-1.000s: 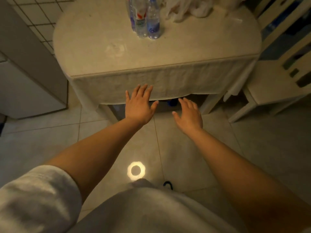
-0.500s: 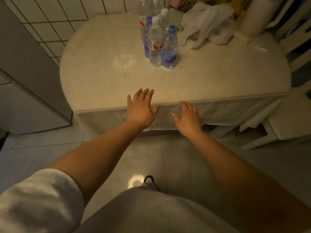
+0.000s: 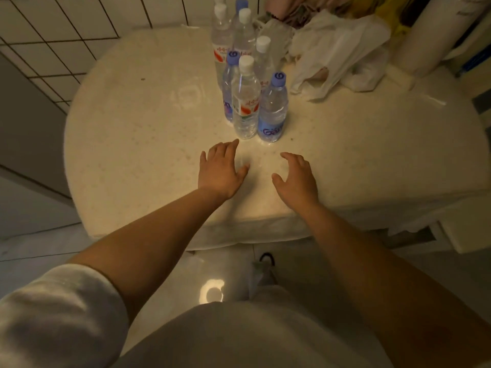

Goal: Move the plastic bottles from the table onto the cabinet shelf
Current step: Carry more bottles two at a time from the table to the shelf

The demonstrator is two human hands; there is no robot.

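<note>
My left hand [image 3: 221,170] is flat with fingers spread, holding nothing. My right hand [image 3: 297,179] is loose and holding nothing too. The plastic bottles [image 3: 245,99] stand together at twelve o'clock on the table [image 3: 138,134], near my fingertips.

Empty hands [image 3: 221,170] near upright bottles [image 3: 245,98]

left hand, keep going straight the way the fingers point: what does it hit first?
Most likely the white-capped bottle at the front of the cluster: the left hand is open and its fingertips sit just short of that bottle's base. Hand height above the table is unclear.
</note>
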